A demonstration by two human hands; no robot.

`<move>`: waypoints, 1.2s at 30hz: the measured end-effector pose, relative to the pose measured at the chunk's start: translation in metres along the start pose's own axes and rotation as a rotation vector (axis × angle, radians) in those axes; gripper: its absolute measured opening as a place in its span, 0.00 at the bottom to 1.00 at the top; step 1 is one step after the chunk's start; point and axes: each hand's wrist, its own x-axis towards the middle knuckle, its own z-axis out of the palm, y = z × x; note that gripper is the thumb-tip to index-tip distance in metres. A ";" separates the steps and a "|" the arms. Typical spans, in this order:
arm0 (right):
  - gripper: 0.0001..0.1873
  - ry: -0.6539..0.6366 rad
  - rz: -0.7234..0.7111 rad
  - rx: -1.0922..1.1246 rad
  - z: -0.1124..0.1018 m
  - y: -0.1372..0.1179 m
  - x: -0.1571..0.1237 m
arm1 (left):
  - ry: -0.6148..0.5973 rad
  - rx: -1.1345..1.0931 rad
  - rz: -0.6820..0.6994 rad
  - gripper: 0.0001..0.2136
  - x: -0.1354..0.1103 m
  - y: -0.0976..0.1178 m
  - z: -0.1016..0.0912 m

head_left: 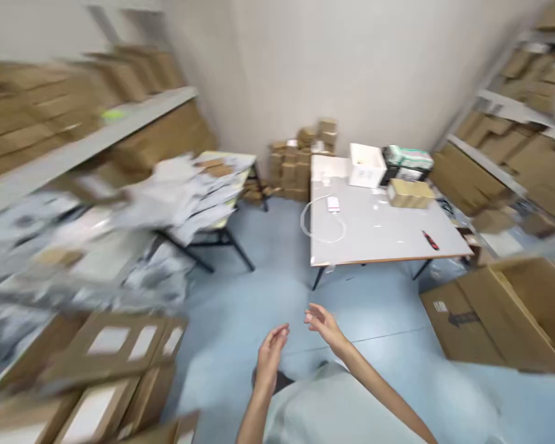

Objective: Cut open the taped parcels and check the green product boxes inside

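Note:
My left hand [272,354] is raised in front of my body, fingers loosely curved, with nothing in it. Facing it across a small gap, my right hand [324,324] also holds nothing, and its fingers are apart. Both are in the air over the blue floor [277,277]. Beyond them stands a grey-topped table [351,231]. On it lie a small white device [333,204] with a looped white cable [306,228], a red and black cutter [430,240], a white box [367,165] and a taped cardboard box [411,193].
A large open carton [472,320] stands at the right. Cartons with white labels [120,345] fill the lower left. A second table [234,203] bears a pile of grey bags [176,191]. Shelves with cardboard boxes [32,111] line both sides. Small cartons [296,169] are stacked at the wall.

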 end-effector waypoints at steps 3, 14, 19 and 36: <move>0.45 0.240 -0.090 0.204 -0.076 -0.034 0.000 | -0.317 0.076 0.001 0.35 0.011 0.031 0.118; 0.53 0.657 -0.247 0.421 -0.265 -0.101 0.027 | -0.845 0.279 -0.031 0.41 0.046 0.072 0.391; 0.52 0.770 -0.261 0.329 -0.343 -0.160 0.054 | -0.948 0.295 -0.041 0.41 0.093 0.113 0.489; 0.50 0.892 -0.322 -0.164 -0.588 -0.267 0.207 | -0.719 0.230 -0.020 0.37 0.239 0.189 0.742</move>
